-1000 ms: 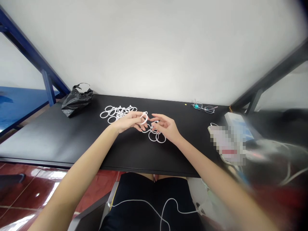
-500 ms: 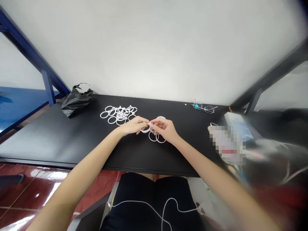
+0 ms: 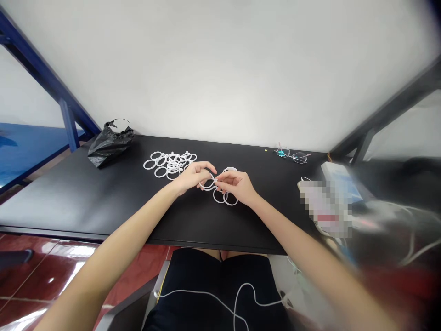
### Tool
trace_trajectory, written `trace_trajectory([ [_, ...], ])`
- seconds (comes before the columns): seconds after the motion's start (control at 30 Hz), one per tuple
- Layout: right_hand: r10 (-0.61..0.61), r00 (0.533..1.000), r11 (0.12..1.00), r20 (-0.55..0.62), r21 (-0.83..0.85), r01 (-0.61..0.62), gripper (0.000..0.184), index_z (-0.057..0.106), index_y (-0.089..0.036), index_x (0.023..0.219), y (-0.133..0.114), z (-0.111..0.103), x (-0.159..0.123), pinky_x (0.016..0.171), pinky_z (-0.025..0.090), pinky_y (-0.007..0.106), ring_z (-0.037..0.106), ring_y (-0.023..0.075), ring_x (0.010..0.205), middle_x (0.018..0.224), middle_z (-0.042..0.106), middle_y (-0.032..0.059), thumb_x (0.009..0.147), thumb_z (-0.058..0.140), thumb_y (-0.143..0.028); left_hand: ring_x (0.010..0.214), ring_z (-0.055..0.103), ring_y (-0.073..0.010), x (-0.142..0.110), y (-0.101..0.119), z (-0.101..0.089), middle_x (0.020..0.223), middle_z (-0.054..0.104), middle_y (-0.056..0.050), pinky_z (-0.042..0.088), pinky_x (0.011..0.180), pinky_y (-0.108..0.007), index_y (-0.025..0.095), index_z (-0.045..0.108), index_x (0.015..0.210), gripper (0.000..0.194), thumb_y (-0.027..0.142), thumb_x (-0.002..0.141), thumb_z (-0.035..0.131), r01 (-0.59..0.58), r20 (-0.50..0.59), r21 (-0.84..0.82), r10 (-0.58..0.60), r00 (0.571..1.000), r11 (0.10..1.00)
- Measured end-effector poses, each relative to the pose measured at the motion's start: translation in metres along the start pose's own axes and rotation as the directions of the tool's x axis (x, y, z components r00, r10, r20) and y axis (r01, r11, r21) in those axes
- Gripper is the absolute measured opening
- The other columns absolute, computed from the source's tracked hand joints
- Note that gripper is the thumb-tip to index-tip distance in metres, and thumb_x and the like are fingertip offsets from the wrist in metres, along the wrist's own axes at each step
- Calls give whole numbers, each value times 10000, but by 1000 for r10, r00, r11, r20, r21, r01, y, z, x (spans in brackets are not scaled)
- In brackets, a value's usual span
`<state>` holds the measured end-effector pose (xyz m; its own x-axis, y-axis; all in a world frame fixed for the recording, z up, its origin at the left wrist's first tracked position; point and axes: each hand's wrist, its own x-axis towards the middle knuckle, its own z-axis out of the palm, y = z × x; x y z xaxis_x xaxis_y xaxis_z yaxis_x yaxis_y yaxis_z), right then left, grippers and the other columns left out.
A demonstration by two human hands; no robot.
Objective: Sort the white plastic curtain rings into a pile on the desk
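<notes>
Over the middle of the black table, my right hand (image 3: 238,185) pinches the small knob-like end of a white ring (image 3: 207,188), which looks like a curtain ring with an eyelet. My left hand (image 3: 195,177) grips the same ring from its left side, thumb and lower fingers on it, with the index finger raised off it. The fingers partly cover this ring. Below and behind my right hand lie a few more white rings (image 3: 230,204), some hidden by the hand. A pile of white rings (image 3: 161,176) rests to the left, just beyond my left hand.
A black plastic bag (image 3: 110,145) stands at the table's (image 3: 113,197) back left. Eyeglasses (image 3: 299,157) lie near the wall. At the right are a white box (image 3: 339,179), a blurred-out phone-like object (image 3: 324,209) and clear plastic (image 3: 382,230). A white cable (image 3: 196,290) crosses the lap.
My left index finger has lifted away from the ring's knob, and more of the ring shows. My right hand has stayed nearly in place. The pile is unchanged.
</notes>
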<state>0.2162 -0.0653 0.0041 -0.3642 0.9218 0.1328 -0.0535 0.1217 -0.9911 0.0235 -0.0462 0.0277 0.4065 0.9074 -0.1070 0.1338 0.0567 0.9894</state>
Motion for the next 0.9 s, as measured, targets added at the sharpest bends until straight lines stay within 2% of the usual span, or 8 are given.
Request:
trace_trajectory([
  [0.1, -18, 998, 1000, -57, -7, 18, 309, 701, -175, 795, 0, 0, 0, 530, 558, 259, 666, 147, 606, 666, 673, 8, 660, 820, -427, 447, 487, -84, 0, -2, 2, 524, 490, 54, 468, 474, -208, 154, 614, 875, 133, 223, 770, 570, -92, 7, -6, 92, 996, 996],
  [0.17, -36, 994, 999, -105, -2, 36, 314, 686, -180, 805, 1, 0, 1, 518, 545, 248, 665, 144, 616, 703, 687, 15, 673, 811, -436, 499, 533, -91, 0, -4, 5, 622, 541, 29, 483, 512, -221, 152, 604, 920, 199, 330, 847, 553, -193, -4, 49, 194, 981, 980],
  [0.27, -65, 987, 998, -144, 6, 67, 309, 670, -188, 804, 3, 0, 3, 518, 542, 242, 681, 156, 668, 753, 698, 23, 680, 808, -435, 516, 552, -91, -3, -9, 11, 650, 574, 22, 442, 525, -203, 156, 582, 968, 278, 416, 915, 499, -336, -56, 301, 369, 928, 892],
  [0.33, -81, 986, 997, -145, 4, 83, 303, 674, -188, 786, 4, 1, 3, 532, 553, 254, 690, 169, 696, 750, 694, 22, 669, 818, -428, 512, 546, -90, -5, -13, 14, 617, 575, 26, 411, 524, -195, 155, 579, 936, 282, 421, 930, 486, -372, -77, 460, 454, 888, 806],
  [0.43, -79, 987, 996, -139, 24, 83, 292, 688, -181, 749, 1, 3, 1, 557, 570, 281, 691, 174, 676, 718, 692, 21, 650, 834, -414, 505, 548, -88, -6, -15, 14, 607, 579, 24, 391, 512, -191, 153, 572, 875, 283, 411, 938, 473, -382, -82, 533, 496, 864, 755],
  [0.53, -64, 988, 996, -141, 58, 73, 293, 698, -177, 721, -5, 5, -1, 600, 591, 310, 691, 172, 656, 707, 701, 23, 626, 850, -409, 501, 573, -92, -6, -13, 13, 594, 567, 31, 396, 496, -181, 154, 576, 861, 286, 404, 939, 462, -366, -79, 479, 454, 887, 798],
  [0.7, -8, 985, 993, -171, 116, 28, 299, 704, -186, 707, -10, 8, -3, 631, 609, 321, 683, 159, 616, 669, 693, 5, 599, 867, -412, 419, 521, -90, -3, -9, 12, 445, 429, 75, 444, 484, -183, 154, 575, 832, 296, 394, 939, 438, -325, -42, 246, 345, 938, 913],
  [0.9, 20, 986, 990, -166, 141, 3, 299, 712, -191, 702, -9, 10, -4, 619, 609, 314, 671, 145, 569, 651, 690, 4, 601, 862, -429, 366, 383, -57, 3, -15, 11, 424, 370, 98, 545, 539, -247, 154, 560, 800, 304, 404, 933, 451, -315, 27, 69, 314, 949, 946],
])
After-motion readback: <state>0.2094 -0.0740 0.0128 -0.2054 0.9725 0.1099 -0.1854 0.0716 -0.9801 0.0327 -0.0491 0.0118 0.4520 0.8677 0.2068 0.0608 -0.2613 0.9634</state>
